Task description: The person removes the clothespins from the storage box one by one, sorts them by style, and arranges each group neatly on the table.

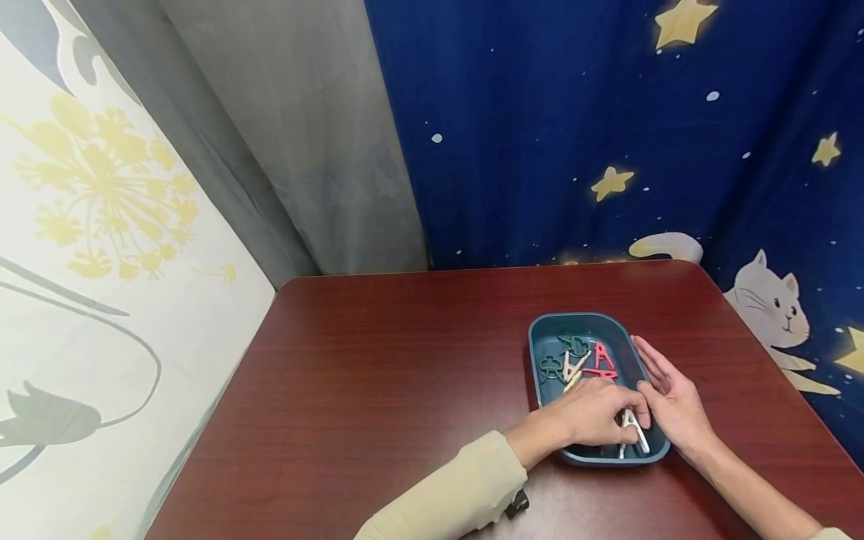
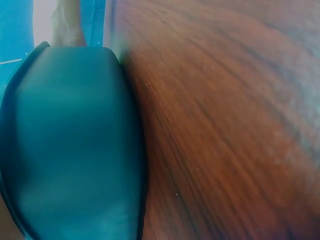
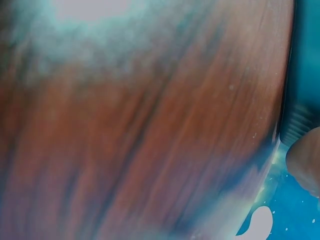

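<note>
A dark teal plastic box stands on the table, its outer wall filling the left of the left wrist view. My left hand reaches over the near side into it, thumb and forefinger pinching a white clothespin. My right hand grips the right rim, thumb on the edge and fingers along the outside. A fingertip shows beside the ridged box wall in the right wrist view. Farther back in the box lie red clothespins, cream clothespins and dark green shaped clips.
The reddish-brown wooden table extends left of the box. Behind it hang a grey curtain and a blue curtain with stars and a cat. A patterned white panel borders the left side.
</note>
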Demonstrator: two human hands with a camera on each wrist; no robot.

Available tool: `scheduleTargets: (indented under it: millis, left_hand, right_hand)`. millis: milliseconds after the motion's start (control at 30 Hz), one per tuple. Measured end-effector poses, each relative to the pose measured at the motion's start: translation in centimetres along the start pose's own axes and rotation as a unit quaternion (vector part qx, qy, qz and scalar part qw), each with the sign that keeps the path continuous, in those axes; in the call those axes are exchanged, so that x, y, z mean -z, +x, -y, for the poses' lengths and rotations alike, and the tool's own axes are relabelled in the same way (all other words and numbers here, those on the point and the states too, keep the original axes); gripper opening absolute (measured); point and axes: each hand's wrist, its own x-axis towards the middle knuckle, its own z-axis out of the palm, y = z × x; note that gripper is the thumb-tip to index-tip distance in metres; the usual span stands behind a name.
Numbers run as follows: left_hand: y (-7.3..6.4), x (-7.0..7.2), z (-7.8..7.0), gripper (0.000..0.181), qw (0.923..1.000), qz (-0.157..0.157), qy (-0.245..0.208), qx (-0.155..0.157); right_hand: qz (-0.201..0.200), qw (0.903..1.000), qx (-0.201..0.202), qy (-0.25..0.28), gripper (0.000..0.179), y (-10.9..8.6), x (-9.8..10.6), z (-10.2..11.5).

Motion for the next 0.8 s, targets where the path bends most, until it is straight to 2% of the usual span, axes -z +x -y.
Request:
scheduleTargets:
  millis: [200, 400, 600, 800]
  left_hand:
    - [-0.11, -0.05, 0.01, 0.016, 0.9995, -0.025, 0.003, 0.017]
    - [-0.29, -0.11, 0.13, 0.018, 0.9987, -0.049, 0.000, 0.014]
    - [-0.27, 0.03, 0.33, 0.017, 0.9963, -0.082, -0.023, 0.008]
    - [-0.68, 0.43, 0.31, 0.016, 0.9942, -0.099, -0.035, 0.022]
  right_hand:
    - [0.003, 1.0000, 0.001, 0.000, 0.073, -0.03, 0.02, 0.01]
    - [0.002, 1.0000, -0.009, 0.000, 0.073, 0.02, -0.05, 0.03]
    - [-0.001, 0.9999, -0.012, -0.001, 0.074, -0.06, -0.01, 0.05]
    - [-0.002, 0.9996, -0.024, -0.012, 0.073, 0.02, -0.05, 0.20]
